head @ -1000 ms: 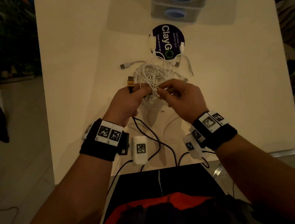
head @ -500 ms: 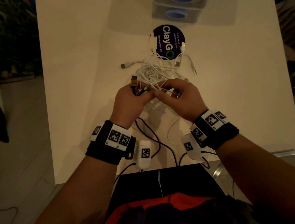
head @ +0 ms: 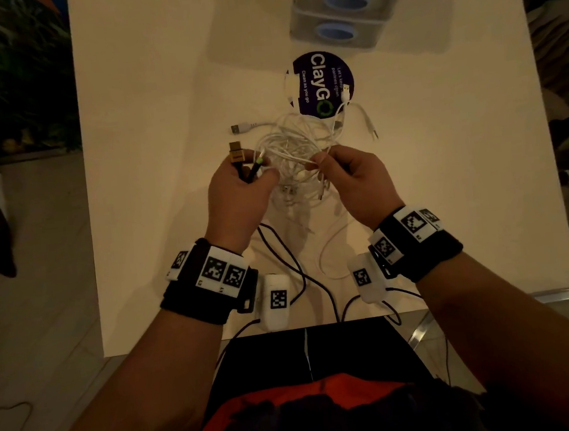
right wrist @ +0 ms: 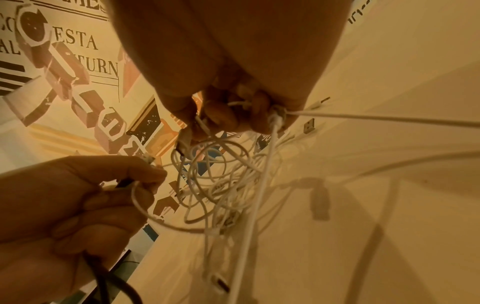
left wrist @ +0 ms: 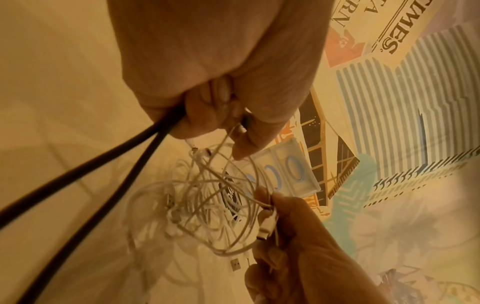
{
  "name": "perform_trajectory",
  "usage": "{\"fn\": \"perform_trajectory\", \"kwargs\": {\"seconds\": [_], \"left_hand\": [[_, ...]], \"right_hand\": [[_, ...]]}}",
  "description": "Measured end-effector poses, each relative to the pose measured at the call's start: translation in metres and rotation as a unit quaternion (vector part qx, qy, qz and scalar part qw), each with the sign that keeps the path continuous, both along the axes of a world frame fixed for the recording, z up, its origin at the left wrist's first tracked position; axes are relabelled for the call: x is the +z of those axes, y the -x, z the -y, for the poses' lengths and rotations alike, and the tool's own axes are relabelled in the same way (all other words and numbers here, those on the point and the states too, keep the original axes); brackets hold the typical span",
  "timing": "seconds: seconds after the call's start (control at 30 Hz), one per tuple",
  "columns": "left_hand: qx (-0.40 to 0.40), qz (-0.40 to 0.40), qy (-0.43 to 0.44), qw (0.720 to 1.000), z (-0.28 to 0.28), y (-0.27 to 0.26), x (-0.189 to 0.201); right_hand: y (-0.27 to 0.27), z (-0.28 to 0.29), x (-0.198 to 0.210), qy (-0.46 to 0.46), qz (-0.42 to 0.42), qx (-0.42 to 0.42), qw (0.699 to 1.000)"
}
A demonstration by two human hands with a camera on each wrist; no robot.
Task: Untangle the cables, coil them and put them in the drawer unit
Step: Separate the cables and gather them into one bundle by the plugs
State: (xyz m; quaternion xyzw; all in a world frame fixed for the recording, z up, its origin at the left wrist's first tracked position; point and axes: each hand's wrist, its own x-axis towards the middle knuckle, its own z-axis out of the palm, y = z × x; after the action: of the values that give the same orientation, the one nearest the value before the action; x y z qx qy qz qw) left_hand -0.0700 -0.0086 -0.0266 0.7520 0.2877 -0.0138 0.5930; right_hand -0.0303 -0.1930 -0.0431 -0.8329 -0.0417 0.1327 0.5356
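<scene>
Your left hand [head: 239, 188] gripped the black cable [left wrist: 78, 185]; your right hand [head: 352, 175] pinched white cables [head: 290, 146]. Pulling apart risked tightening the knot between your fingers [left wrist: 267, 197].

- A round dark sticker [head: 321, 83] on the table reads "ClayGO", "Clean as you go".
- A wall mural [right wrist: 78, 51] shows partial words: "ESTA", "TURN".

On my wrists: black wristbands [head: 210, 290] with white coded marker tags [head: 224, 272]; I wear an orange-red shirt [head: 292, 400].
</scene>
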Motion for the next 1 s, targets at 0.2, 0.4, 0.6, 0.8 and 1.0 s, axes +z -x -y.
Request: {"fn": "perform_trajectory", "kwargs": {"seconds": [0.2, 0.4, 0.6, 0.8, 1.0], "left_hand": [[0.066, 0.088, -0.034, 0.993, 0.000, 0.000, 0.008], [-0.142, 0.086, -0.040, 0.985, 0.016, -0.003, 0.017], [-0.146, 0.109, -0.153, 0.971, 0.018, -0.003, 0.012], [-0.070, 0.129, -0.101, 0.984, 0.013, -0.006, 0.014], [0.046, 0.132, 0.036, 0.990, 0.001, -0.010, 0.021]], "right_hand": [[-0.001, 0.004, -0.001, 0.006, -0.010, -0.003, 1.000], [-0.006, 0.005, 0.006, 0.017, -0.002, 0.025, 1.000], [-0.009, 0.008, 0.010, 0.054, 0.011, 0.025, 0.998], [-0.020, 0.021, 0.012, 0.132, 0.040, 0.000, 0.990], [-0.033, 0.044, 0.008, 0.192, 0.058, 0.001, 0.980]]}}
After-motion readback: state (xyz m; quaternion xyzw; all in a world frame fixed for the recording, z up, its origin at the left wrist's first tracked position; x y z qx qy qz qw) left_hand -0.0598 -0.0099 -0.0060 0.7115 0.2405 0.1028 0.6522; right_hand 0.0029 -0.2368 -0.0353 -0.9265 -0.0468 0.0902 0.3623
